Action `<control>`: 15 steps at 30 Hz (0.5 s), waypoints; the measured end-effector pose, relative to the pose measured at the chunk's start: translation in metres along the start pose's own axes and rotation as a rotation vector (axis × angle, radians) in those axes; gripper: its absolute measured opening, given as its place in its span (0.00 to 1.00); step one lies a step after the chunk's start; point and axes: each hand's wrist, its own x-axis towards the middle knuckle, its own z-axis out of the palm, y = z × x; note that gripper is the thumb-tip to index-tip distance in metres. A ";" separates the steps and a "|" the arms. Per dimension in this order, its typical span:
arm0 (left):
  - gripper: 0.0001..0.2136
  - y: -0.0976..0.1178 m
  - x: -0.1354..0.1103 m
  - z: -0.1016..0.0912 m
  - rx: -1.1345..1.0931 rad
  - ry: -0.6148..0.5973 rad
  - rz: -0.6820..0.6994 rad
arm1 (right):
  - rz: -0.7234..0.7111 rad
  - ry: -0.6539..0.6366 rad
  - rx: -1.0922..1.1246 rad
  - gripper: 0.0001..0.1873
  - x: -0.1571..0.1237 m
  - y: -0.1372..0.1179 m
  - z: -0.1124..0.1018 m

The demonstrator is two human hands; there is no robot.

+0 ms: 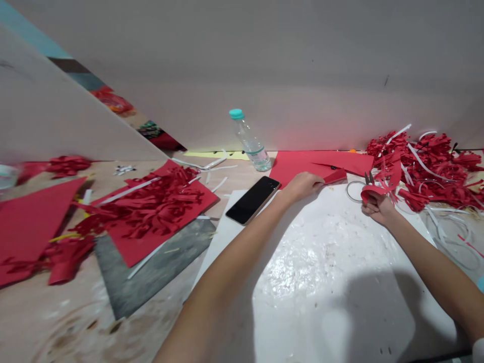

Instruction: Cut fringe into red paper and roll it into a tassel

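While a pale wall (pixel 302 60) rises beyond the 2 hands, a white board (pixel 340 242) lies beneath them. Right of the right hand spreads a heap of fringed red paper (pixel 431 166), with white strips among it. Well to the left of the left hand, a dark grey slab (pixel 151 287) sits partly under 1 red sheet piled with more fringes (pixel 151 206). Just beyond the left hand, another red sheet (pixel 293 166) lies flat near the wall. A clear bottle (pixel 249 141) with a teal cap stands beyond that hand, to its left; nearer, a black phone (pixel 253 200) lies beside the left forearm. The left hand (pixel 306 185) pinches the near end of a folded red strip (pixel 335 175). The right hand (pixel 378 206) is curled around scissors (pixel 369 178), blades pointing away; a red loop (pixel 366 191) crosses its fingers, paper or handle, I cannot tell.
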 end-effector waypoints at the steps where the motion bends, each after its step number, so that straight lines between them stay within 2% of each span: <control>1: 0.12 0.000 0.001 0.001 0.005 0.018 -0.012 | -0.001 0.000 -0.004 0.28 0.000 0.000 0.000; 5: 0.15 -0.001 0.001 0.007 0.017 0.066 -0.025 | -0.005 0.000 -0.017 0.28 0.000 0.000 0.000; 10: 0.15 -0.005 0.001 0.011 -0.119 0.147 -0.046 | -0.012 0.006 -0.025 0.27 0.001 0.000 -0.002; 12: 0.18 -0.006 0.001 0.011 -0.151 0.181 -0.082 | -0.015 0.010 -0.030 0.28 0.001 0.001 -0.003; 15: 0.19 -0.007 0.003 0.012 -0.126 0.183 -0.096 | -0.015 0.013 -0.035 0.29 0.002 0.001 -0.003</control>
